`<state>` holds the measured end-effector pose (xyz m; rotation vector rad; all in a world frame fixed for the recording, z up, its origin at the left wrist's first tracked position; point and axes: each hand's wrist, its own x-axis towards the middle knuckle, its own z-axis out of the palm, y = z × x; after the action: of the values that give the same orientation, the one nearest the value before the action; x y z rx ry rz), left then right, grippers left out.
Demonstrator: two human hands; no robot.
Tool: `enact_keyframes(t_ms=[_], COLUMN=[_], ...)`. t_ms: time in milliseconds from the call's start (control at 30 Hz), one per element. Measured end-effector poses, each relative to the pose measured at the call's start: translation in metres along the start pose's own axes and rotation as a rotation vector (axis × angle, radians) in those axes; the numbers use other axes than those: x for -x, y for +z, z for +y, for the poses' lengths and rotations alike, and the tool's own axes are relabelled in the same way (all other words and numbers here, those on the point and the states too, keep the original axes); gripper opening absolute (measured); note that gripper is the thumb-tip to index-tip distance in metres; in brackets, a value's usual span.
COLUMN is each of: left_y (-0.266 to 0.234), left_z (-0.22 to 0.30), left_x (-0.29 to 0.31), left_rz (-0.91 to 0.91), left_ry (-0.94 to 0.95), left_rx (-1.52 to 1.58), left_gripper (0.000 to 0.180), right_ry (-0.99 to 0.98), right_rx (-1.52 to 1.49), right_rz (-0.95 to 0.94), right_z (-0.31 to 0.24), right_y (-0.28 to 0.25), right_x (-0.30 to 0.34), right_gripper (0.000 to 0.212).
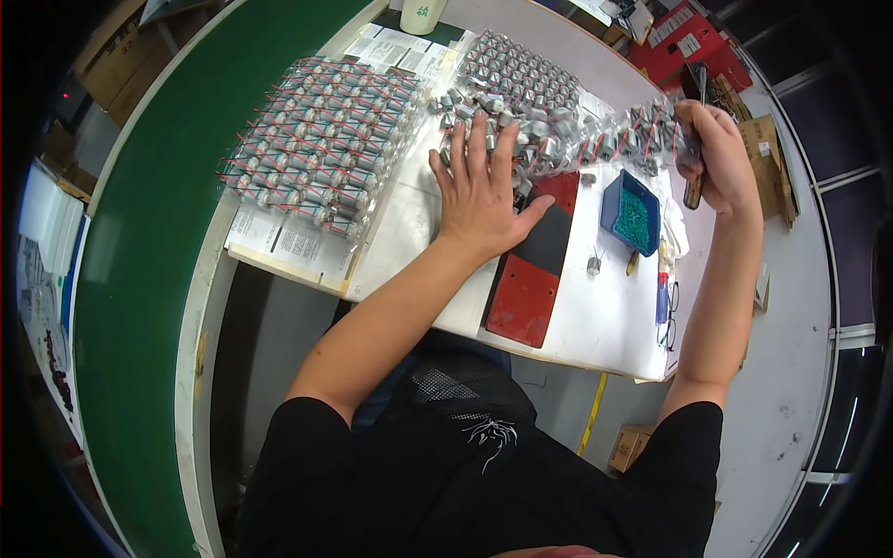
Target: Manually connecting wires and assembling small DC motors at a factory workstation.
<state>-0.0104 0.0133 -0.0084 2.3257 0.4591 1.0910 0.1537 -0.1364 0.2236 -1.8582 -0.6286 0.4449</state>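
My left hand (479, 200) lies with its fingers spread over a loose pile of small silver cylindrical motors (528, 126) at the middle of the white table. My right hand (721, 153) is closed at the right end of a clear plastic blister tray (595, 139). This tray tilts over the pile, with small motors and red wires in it. A dark brown handle (693, 192) sticks out below the right fingers; its kind is unclear. Left of my left hand, a larger clear tray (321, 144) holds rows of motors with red and green wires. Another tray of motors (521, 70) lies behind the pile.
A blue bin (612, 206) of small green pieces stands right of a red and black board (523, 302). One loose motor (593, 266), a blue-and-red handled tool (662, 298) and eyeglasses (672, 321) lie nearby. A pale cup (421, 16) stands at the back.
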Motion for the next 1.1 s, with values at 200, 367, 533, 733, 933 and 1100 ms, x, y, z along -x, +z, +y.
enact_keyframes(t_ms=[200, 367, 533, 733, 933, 1100], left_y=[-0.005, -0.001, -0.001, -0.001, -0.005, -0.005], left_z=[0.000, -0.004, -0.005, -0.005, -0.008, -0.007], left_x=[0.000, 0.000, 0.001, 0.001, 0.002, -0.001], left_rz=[0.000, -0.034, -0.060, -0.048, -0.056, -0.075], left_ry=[-0.075, -0.067, -0.078, -0.059, -0.083, -0.071], left_rx=[-0.008, -0.040, -0.097, -0.120, -0.104, -0.130], left_gripper=[0.102, 0.094, 0.083, 0.078, 0.076, 0.075], right_ry=[-0.117, -0.152, -0.273, -0.260, 0.095, 0.168], right_rx=[0.111, 0.319, 0.344, 0.150, 0.449, 0.682], right_rz=[0.133, 0.190, 0.178, 0.309, 0.170, 0.243], right_z=[-0.039, -0.062, -0.075, -0.031, 0.070, 0.119], right_y=[0.012, -0.006, -0.060, -0.069, -0.057, -0.052], right_x=[-0.021, -0.038, -0.050, -0.086, -0.136, -0.107], right_gripper=[0.017, 0.020, 0.026, 0.028, 0.035, 0.039])
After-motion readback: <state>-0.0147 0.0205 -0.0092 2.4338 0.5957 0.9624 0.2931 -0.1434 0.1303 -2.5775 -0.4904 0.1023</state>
